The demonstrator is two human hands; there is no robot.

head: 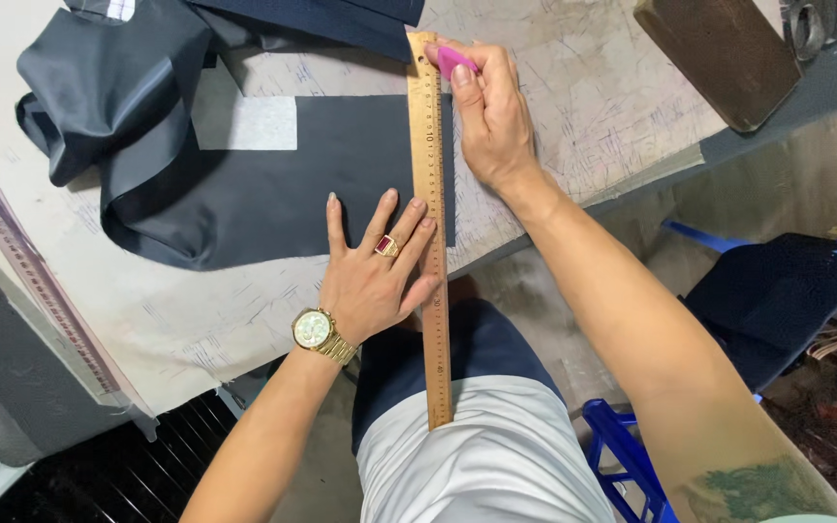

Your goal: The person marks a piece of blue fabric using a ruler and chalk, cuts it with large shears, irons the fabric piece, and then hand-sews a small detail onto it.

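A long wooden ruler (431,145) lies across a dark grey fabric piece (273,184) on a marked-up work table (573,107). My left hand (375,266), wearing a red ring and a gold watch, presses flat on the fabric and the ruler's left edge. My right hand (488,111) pinches a pink tailor's chalk (454,61) at the ruler's far end, touching its right edge. The near end of the ruler sticks out over my lap.
More dark fabric (108,77) is bunched at the table's far left, with a white interfacing patch (249,123). A brown block (719,53) sits at the far right. A blue plastic stool with dark cloth (777,291) stands on the right.
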